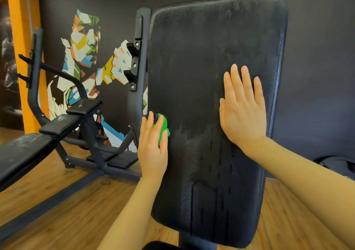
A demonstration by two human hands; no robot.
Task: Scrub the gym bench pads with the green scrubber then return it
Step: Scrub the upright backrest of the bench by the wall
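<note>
— Left hand (152,144) is curling round the green scrubber (163,128), fingers and thumb wrapping it; it is pressing the scrubber against the left edge of the upright back pad (201,58), about halfway up.

— And the right hand (243,109)?

— Right hand is lying flat on the same pad, fingers straight and a little spread, palm against the leather; it is holding nothing; it is sitting towards the pad's right side and slightly higher than the left hand.

— How is the pad looking?

— Black, grained, standing nearly upright; wet streaks are running down its lower half, and a duller damp patch is showing in the middle between the two hands.

— What is standing around it?

— To the left, a dark upright post (139,58) with bar hooks is rising just beside the pad; further left, a second bench (25,150) with black pads is sitting on the wooden floor (67,211); behind it, a colourful mural (86,44) of a boxer is covering the dark wall; an orange pillar (21,38) is showing at the far left; a dark bag-like shape (340,165) is lying low at the right edge, too cut off to tell what it is.
</note>
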